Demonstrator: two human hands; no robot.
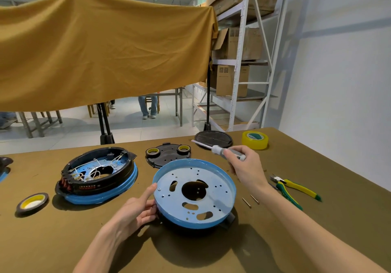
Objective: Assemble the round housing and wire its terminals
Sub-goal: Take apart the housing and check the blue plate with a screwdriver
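A screwdriver (220,149) with a grey-and-white handle is clasped in the curled fingers (229,153) of the right hand (245,166), its shaft pointed up and to the left above the desk (63,241). The left edge of the round housing (194,194) is touched by the loosely extended fingers (148,194) of the left hand (135,211), the thumb laid on the blue rim; nothing is clenched by that hand. The housing, a blue-rimmed dish with a pale perforated plate and a dark central hole, is set on the desk directly in front of the person, between the two hands. Two small screws (250,200) are seen just right of it, and green-and-yellow pliers (294,188) farther right. To the left, a second housing (97,173) with white wires inside is placed; a line of pale writing on its black side is too small to be read. A dark tape roll (32,202) is laid near it. Behind, a black cover (168,154) carrying two tape rolls, a round black disc (213,138) and a yellow tape roll (255,140) are found. Printing on the shelf cartons (230,80) cannot be read.
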